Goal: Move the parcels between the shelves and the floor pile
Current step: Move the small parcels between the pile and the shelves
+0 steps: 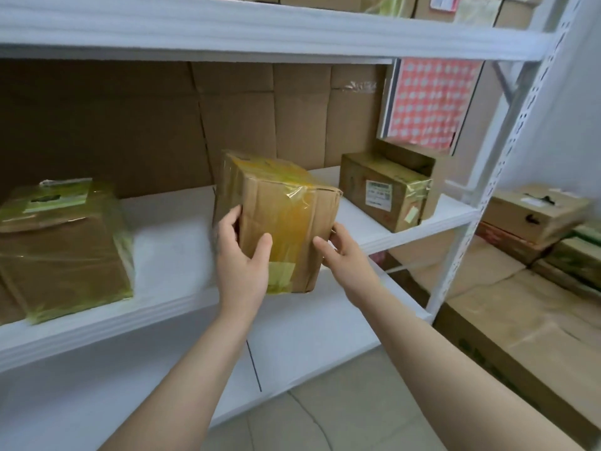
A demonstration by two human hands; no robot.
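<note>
A brown cardboard parcel [279, 209] wrapped in yellowish tape sits tilted at the front edge of the middle white shelf [172, 255]. My left hand [242, 255] grips its left side, thumb on the front face. My right hand [341, 255] holds its lower right corner. A larger taped parcel [61, 245] lies on the same shelf at the left. A smaller labelled parcel [383, 190] stands on the shelf at the right.
A red dotted sheet [429, 102] hangs behind the right parcel. Flattened cardboard lines the shelf's back. An upper shelf [260, 30] carries more boxes. Right of the white upright [487, 177], several cartons [533, 213] are piled on the floor. A lower shelf [130, 395] lies below.
</note>
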